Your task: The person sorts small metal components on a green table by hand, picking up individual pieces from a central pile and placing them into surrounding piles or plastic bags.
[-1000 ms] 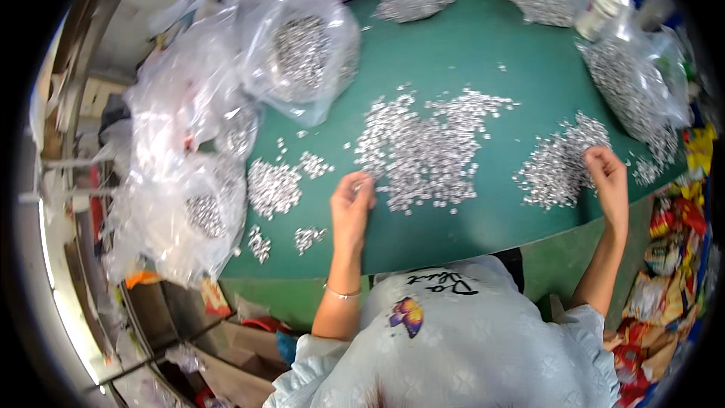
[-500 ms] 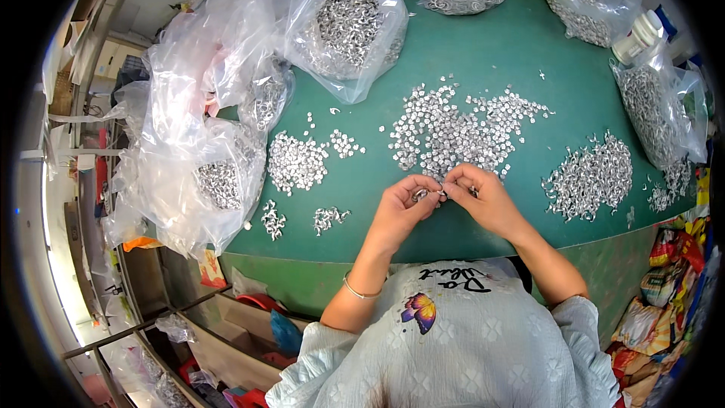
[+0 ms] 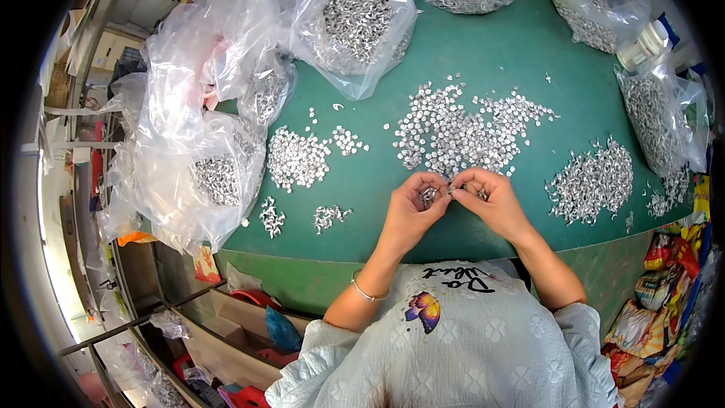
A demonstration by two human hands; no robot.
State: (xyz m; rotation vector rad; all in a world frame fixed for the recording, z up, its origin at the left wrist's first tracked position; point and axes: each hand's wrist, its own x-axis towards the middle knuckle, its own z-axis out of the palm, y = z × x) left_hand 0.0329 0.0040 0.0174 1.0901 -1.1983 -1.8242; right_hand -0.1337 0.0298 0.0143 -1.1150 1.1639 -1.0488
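Note:
My left hand [image 3: 415, 208] and my right hand [image 3: 495, 205] meet fingertip to fingertip just in front of a wide spread of small, chunky silver metal pieces [image 3: 461, 140]. Both hands are closed in a pinch. Small silver metal parts [image 3: 428, 196] are cupped in my left hand, and a few more silver parts [image 3: 482, 193] show inside my right. Whatever sits right between the fingertips is too small to make out. To the right lies a heap of curved, hook-like silver parts [image 3: 593, 183].
A smaller heap of chunky pieces [image 3: 297, 157] and two little clusters of curved parts [image 3: 330, 217] lie left on the green table [image 3: 521, 45]. Filled clear plastic bags [image 3: 355, 26] line its left and far sides. At the right stand a white bottle [image 3: 642, 45] and another filled bag [image 3: 649, 109].
My head view has shifted slightly. Both hands stay together over the same spot, with the left turned a little so that more of the parts in its palm show.

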